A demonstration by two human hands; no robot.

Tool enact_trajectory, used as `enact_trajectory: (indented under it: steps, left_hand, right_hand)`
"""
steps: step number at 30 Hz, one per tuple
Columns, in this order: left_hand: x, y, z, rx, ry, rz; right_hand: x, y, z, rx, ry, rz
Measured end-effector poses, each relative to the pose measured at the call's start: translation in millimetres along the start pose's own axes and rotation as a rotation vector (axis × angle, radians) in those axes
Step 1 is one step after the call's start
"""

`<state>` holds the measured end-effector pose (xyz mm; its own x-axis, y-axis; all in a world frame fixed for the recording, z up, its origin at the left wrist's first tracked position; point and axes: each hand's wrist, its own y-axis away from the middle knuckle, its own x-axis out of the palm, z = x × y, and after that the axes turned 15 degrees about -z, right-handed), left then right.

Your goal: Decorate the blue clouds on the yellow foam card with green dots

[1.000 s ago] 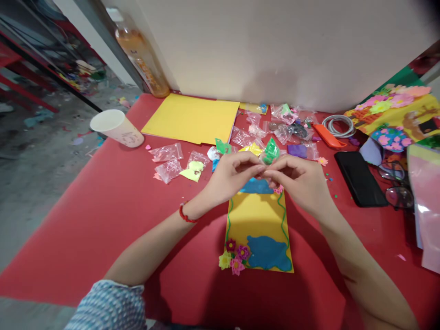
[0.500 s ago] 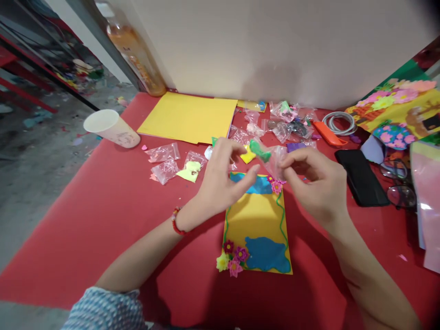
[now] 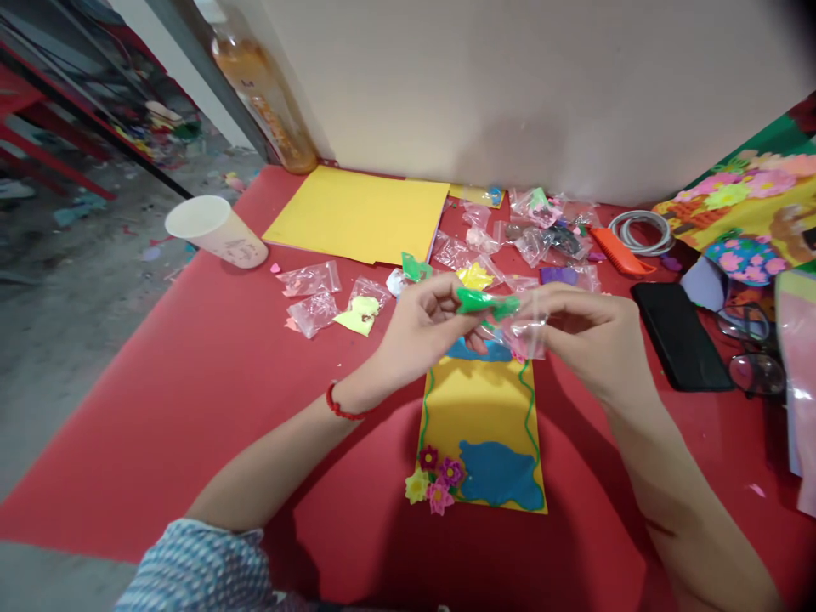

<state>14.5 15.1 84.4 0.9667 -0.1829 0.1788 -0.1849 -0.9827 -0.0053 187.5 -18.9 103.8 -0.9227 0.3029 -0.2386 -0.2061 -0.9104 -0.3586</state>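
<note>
Between my hands is a small clear plastic bag [image 3: 530, 333] with green modelling clay [image 3: 478, 301] in it. My left hand [image 3: 428, 327] pinches the green end between thumb and fingers. My right hand [image 3: 583, 331] is closed on the bag's other end. Below them lies a yellow card [image 3: 481, 399] with blue clay patches, a wavy green clay line along each side, and clay flowers [image 3: 439, 480] at its lower left corner. My hands partly cover the card's upper blue patch. Just behind them are a yellow clay piece [image 3: 475, 276] and another green piece [image 3: 416, 267].
Several clay bags [image 3: 541, 234] lie at the back of the red table [image 3: 210, 408]. A yellow sheet [image 3: 357, 212], paper cup [image 3: 220, 231] and bottle [image 3: 264, 102] stand or lie at back left. To the right are an orange comb-like item [image 3: 621, 251], coiled cable [image 3: 641, 232], phone [image 3: 681, 336] and glasses [image 3: 756, 374].
My left hand has moved right and closed on the green end of the bag. The bag, held by my right hand throughout, is now stretched level between both hands.
</note>
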Motion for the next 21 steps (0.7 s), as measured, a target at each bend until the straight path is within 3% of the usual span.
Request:
enact_trajectory:
  steps: [3,8,15,21]
  left_hand:
    - [1.7,3.2,-2.7,-0.009,-0.027,0.080]
    - [-2.9,3.3,-7.4,0.041,-0.022,0.163]
    - [-5.2,4.5,-6.7,0.200,-0.120,0.026]
    - [-3.6,4.0,-1.5,0.072,-0.037,0.027]
  right_hand:
    - [3.4,2.0,-1.2,-0.040,0.010,-0.105]
    - [3.1,2.4,-4.3,-0.015,-0.062,-0.128]
    - [3.7,2.7,-7.2,0.066,-0.156,-0.111]
    - [4.1,3.4,-8.8,0.047,-0.141,-0.124]
